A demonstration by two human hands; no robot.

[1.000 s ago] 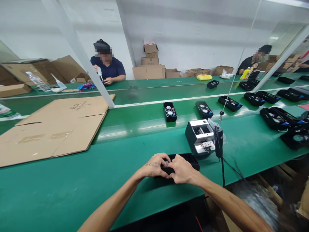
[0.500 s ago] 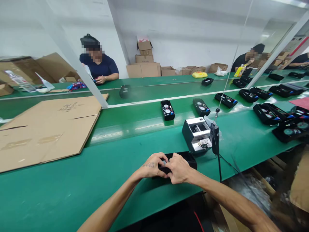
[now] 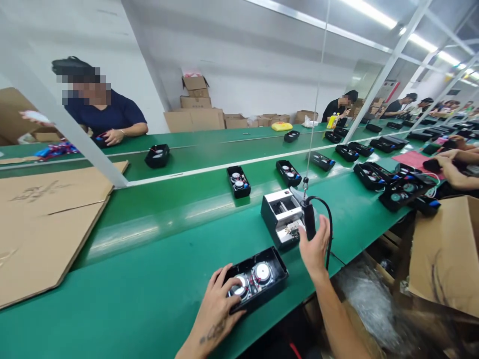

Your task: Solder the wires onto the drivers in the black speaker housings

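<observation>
An open black speaker housing lies tilted on the green conveyor belt, with two round silver-centred speaker drivers and thin wires inside. My left hand grips its near left edge, fingers over the rim. My right hand is raised and closed around the lower end of a black electric screwdriver, which hangs from a thin line with a dark cable curving down. Just beyond stands a silver and black bench unit. The screwdriver's tip is hidden near that unit.
Several similar black housings sit along the belt. A large cardboard sheet lies to the left. A transparent partition divides the benches. A co-worker sits across it. Another person's hands work at right, above an open carton.
My right hand has left the housing and taken the hanging screwdriver. The housing now lies uncovered with its drivers showing, and the view has swung left and upward.
</observation>
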